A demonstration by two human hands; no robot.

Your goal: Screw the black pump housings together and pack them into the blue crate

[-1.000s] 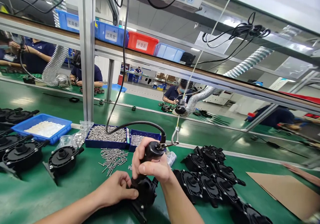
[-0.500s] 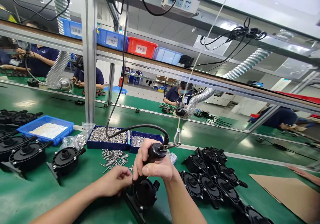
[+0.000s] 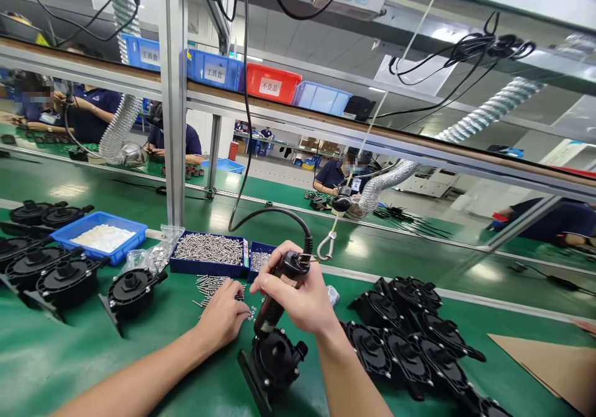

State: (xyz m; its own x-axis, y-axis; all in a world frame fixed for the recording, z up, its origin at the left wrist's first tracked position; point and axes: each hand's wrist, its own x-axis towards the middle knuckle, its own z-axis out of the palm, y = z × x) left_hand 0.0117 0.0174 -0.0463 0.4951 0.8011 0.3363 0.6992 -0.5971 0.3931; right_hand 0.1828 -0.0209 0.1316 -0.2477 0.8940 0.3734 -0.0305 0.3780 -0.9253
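My right hand (image 3: 298, 290) is wrapped round a black electric screwdriver (image 3: 274, 305), held tilted with its lower end at a black round pump housing (image 3: 278, 358). The housing rests on the green bench on a flat foot, with small screws round its rim. To the left, my left hand (image 3: 223, 318) lies low by a few tiny nuts (image 3: 251, 313), its fingers curled and pressed together. Whatever is between those fingertips is hidden. Just beyond it is a loose pile of metal screws (image 3: 208, 286).
Behind stand a blue box of screws (image 3: 209, 249) and a smaller box (image 3: 259, 260). Similar black housings (image 3: 400, 342) crowd the right, and others (image 3: 133, 293) the left, near a blue tray (image 3: 135, 243). Cardboard (image 3: 544, 361) lies far right. A metal hook (image 3: 326, 246) hangs on a cord.
My left hand has moved from beside the housing forward to the tiny nuts. The screwdriver leans more, showing more of its body. The view has shifted slightly.
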